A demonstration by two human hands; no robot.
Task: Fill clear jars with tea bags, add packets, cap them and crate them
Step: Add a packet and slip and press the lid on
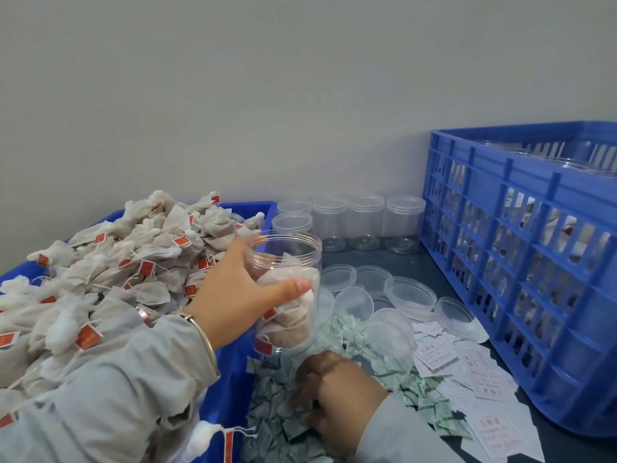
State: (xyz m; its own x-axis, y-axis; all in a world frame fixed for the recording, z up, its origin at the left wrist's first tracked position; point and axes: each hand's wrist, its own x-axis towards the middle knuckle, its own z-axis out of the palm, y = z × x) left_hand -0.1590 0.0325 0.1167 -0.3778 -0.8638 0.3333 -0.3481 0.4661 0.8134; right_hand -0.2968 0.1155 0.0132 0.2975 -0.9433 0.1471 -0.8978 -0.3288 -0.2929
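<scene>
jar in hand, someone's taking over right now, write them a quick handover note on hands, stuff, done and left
Left hand holds the open jar, partly filled with tea bags, uncapped.
Right hand is down in the green-and-white packets, fingers curled; whether it has one can't be seen.
Tea bag pile sits in the blue tray on the left. Empty jars stand at the back, loose lids in front of them, white slips beside.
Blue crate on the right already holds filled jars.
Left: add packet, cap, crate this jar, then the empties.
</scene>
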